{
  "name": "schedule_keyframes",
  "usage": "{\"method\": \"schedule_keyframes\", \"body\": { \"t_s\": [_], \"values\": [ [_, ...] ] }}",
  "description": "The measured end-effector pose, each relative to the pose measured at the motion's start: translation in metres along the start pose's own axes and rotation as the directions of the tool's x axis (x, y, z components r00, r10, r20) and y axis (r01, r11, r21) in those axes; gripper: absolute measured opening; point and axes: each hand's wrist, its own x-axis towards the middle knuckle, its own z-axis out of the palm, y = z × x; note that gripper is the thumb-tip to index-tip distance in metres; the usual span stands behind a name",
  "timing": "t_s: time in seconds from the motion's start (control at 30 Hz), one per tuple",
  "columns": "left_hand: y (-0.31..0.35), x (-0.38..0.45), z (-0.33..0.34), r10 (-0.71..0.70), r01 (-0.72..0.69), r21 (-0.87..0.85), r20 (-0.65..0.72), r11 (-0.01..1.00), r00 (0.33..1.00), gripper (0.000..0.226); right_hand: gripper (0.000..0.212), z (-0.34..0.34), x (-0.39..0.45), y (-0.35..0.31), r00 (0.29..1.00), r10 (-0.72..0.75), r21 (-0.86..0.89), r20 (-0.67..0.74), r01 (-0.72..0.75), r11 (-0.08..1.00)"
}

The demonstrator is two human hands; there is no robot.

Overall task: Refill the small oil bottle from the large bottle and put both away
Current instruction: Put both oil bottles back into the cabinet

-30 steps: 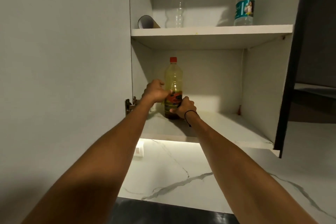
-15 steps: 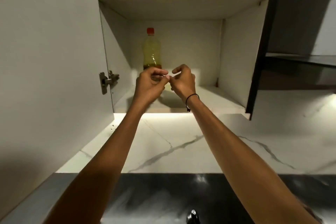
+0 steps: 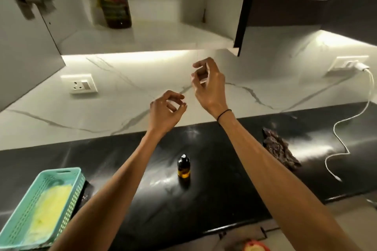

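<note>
large bottle (image 3: 114,4) now stowed on cabinet shelf (image 3: 142,34); both hands, left (image 3: 166,113), right (image 3: 208,85), withdrawn, grips loosely curled, empty. small bottle (image 3: 184,166) mid-counter (image 3: 224,169) goes next.

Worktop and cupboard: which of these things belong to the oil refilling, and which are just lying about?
Belong to the job:
small oil bottle on the worktop
large bottle in the cupboard

Just lying about:
teal basket
dark cloth
white charger cable
wall socket

A teal basket (image 3: 59,177) sat at the table's (image 3: 224,179) left; a dark cloth (image 3: 279,152) and white cable (image 3: 344,144) lay right.
</note>
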Motion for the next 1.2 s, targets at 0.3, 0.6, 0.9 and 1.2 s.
{"method": "schedule_keyframes", "body": {
  "t_s": [0.3,0.6,0.9,1.2],
  "values": [
    [-0.108,-0.069,0.026,-0.235,0.220,0.118,0.133,0.968,0.963,0.016,0.069,0.032,-0.113,0.126,0.754,0.431,-0.257,0.496,-0.347,0.902],
    [-0.156,-0.123,0.020,-0.408,0.369,0.220,0.173,0.903,0.896,0.024,0.122,0.078,-0.225,0.214,0.334,0.746,-0.504,0.576,-0.572,0.646],
    [-0.189,-0.147,0.006,-0.529,0.490,0.226,0.164,0.842,0.833,0.024,0.065,0.105,-0.266,0.240,0.500,0.749,-0.360,0.434,-0.666,0.653],
    [-0.196,-0.155,0.009,-0.583,0.549,0.199,0.242,0.812,0.776,0.021,0.062,0.093,-0.255,0.223,0.552,0.727,-0.381,0.409,-0.620,0.685]
  ]
}}
